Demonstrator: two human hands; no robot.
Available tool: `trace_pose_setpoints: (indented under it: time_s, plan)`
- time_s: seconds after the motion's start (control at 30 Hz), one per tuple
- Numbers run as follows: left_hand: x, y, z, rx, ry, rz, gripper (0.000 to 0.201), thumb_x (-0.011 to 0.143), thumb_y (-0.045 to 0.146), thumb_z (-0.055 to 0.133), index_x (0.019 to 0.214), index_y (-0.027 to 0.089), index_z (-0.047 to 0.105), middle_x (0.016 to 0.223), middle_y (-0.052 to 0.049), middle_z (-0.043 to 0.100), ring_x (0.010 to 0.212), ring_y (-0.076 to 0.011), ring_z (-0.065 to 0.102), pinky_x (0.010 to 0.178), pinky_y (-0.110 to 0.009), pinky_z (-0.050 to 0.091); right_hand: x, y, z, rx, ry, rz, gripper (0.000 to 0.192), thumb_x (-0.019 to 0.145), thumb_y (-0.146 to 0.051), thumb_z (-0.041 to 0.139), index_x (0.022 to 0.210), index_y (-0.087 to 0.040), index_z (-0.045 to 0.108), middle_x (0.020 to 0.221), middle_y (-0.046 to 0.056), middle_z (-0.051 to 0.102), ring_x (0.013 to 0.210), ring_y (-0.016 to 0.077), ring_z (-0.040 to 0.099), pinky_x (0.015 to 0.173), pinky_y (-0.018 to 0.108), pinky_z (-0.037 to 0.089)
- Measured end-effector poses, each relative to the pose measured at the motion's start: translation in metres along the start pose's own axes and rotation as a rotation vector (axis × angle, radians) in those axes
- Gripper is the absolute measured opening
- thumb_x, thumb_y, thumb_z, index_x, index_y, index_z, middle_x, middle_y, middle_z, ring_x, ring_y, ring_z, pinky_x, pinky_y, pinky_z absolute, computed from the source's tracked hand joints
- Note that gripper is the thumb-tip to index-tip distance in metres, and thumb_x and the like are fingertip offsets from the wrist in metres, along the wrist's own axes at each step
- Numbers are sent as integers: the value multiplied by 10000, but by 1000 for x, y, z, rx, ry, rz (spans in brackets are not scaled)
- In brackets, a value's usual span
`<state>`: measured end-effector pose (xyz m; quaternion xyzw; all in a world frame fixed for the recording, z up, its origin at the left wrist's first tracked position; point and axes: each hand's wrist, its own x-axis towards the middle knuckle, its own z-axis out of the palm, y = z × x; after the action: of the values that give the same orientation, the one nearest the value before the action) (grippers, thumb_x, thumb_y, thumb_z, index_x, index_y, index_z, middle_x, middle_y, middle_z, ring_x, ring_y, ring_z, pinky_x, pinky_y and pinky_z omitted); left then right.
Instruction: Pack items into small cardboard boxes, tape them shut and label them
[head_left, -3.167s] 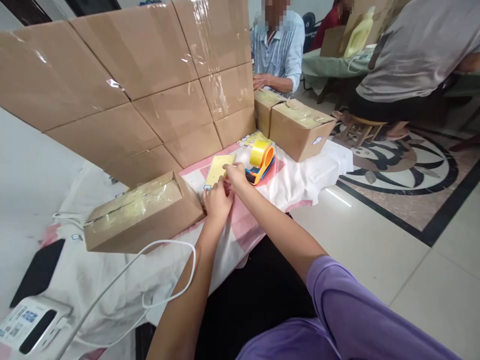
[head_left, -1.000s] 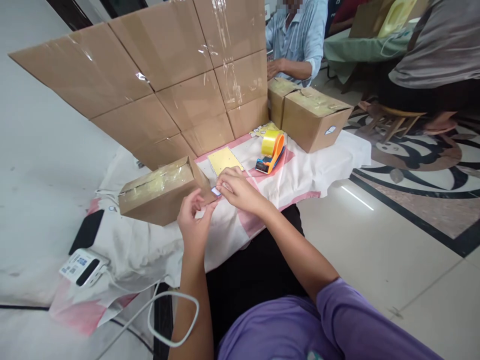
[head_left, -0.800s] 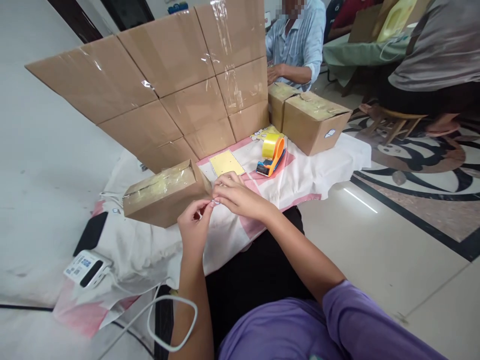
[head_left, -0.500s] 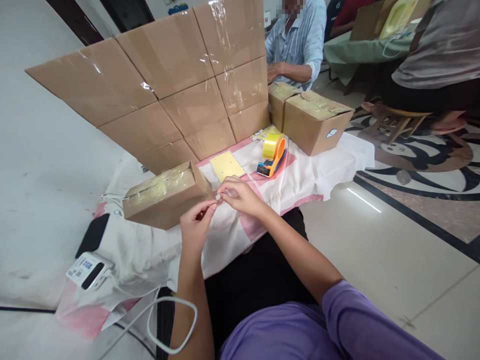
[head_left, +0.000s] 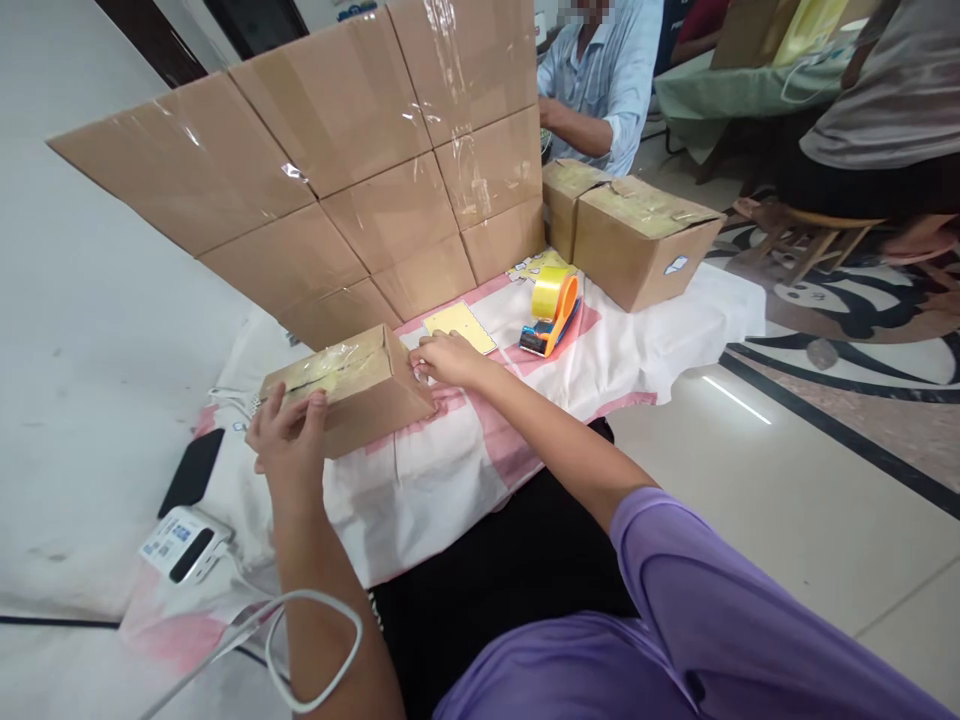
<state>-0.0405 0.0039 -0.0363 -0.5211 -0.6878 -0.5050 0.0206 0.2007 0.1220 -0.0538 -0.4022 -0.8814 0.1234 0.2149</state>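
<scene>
A taped cardboard box point(head_left: 371, 405) lies on the cloth in front of me. My left hand point(head_left: 289, 430) is at its left end, thumb and fingers apart, nothing seen in them; the fingertips appear to rest on the box. At the box's right end, my right hand point(head_left: 448, 360) has its fingers pinched together. A small white piece point(head_left: 418, 374), perhaps a sticker, shows under those fingertips, close to the end face. Just behind the right hand lies a yellow sheet point(head_left: 461, 325) with little marks. To its right stands an orange and blue tape dispenser point(head_left: 551, 310) with yellow tape.
A tall cardboard partition point(head_left: 375, 150) rises behind the box. Two taped boxes point(head_left: 637, 240) sit at the back right, one bearing a small label. At left are a white device point(head_left: 184, 545) with a cable and a black phone-like slab point(head_left: 191, 472). Other people sit beyond.
My hands have separated. The left moved left onto the box's left end; the right moved slightly left and up to its right end with the small white piece both were pinching.
</scene>
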Motion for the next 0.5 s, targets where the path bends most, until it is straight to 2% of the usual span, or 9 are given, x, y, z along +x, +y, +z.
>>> trace_pose_setpoints:
  time_s: [0.03, 0.1, 0.17, 0.2, 0.27, 0.33, 0.43, 0.5]
  plan:
    - [1, -4, -1, -2, -13, 9, 290, 827, 520, 724, 943, 260, 780, 1422, -49, 647, 1406, -293, 451, 1248, -534, 261, 2, -1, 3, 16, 34, 68, 127, 978, -302, 611, 1044, -244, 704, 1159, 86, 692, 1147, 290, 572, 947, 411, 404]
    - [0, -11, -1, -7, -19, 30, 304, 856, 519, 703, 995, 260, 780, 1420, -38, 651, 1409, -276, 428, 1256, -520, 237, 0, -2, 12, 88, 166, 250, 245, 955, -372, 653, 1143, -217, 675, 1207, 120, 676, 1131, 295, 598, 947, 422, 441]
    - [-1, -15, -1, -16, -22, 50, 312, 890, 509, 677, 1026, 246, 778, 1433, -37, 642, 1423, -267, 389, 1256, -512, 220, -7, 0, 25, 261, 267, 353, 376, 934, -380, 683, 1252, -185, 633, 1230, 137, 673, 1110, 274, 627, 952, 407, 472]
    - [-1, -16, -1, -21, -27, 61, 317, 902, 502, 667, 1034, 236, 777, 1441, -41, 636, 1430, -265, 372, 1256, -509, 214, -12, 2, 32, 393, 281, 340, 429, 915, -350, 707, 1298, -179, 616, 1248, 132, 676, 1122, 256, 636, 972, 391, 479]
    - [0, -20, -3, -34, -49, 91, 325, 914, 489, 657, 1044, 216, 774, 1436, -52, 638, 1432, -266, 367, 1256, -508, 204, -21, 4, 47, 660, 247, 220, 561, 866, -278, 749, 1389, -179, 575, 1337, 131, 657, 1215, 240, 624, 1042, 380, 469]
    - [1, -24, -6, -50, -75, 129, 320, 918, 475, 650, 1038, 203, 769, 1421, -58, 649, 1430, -267, 384, 1256, -505, 199, -27, 4, 57, 835, 226, 121, 722, 813, -256, 789, 1474, -180, 510, 1475, 153, 575, 1355, 259, 552, 1133, 407, 420]
    - [3, -34, -14, -72, -94, 183, 293, 925, 448, 624, 972, 189, 752, 1387, -65, 669, 1417, -264, 432, 1253, -497, 212, -25, 3, 60, 917, 184, 2, 952, 698, -273, 884, 1534, -182, 438, 1592, 166, 453, 1476, 292, 426, 1226, 435, 322]
    - [4, -41, -21, -87, -83, 203, 289, 925, 433, 597, 913, 175, 727, 1363, -86, 679, 1393, -260, 474, 1245, -488, 245, -21, 0, 56, 933, 81, -126, 1038, 633, -296, 930, 1535, -185, 429, 1589, 159, 454, 1462, 300, 437, 1214, 428, 353]
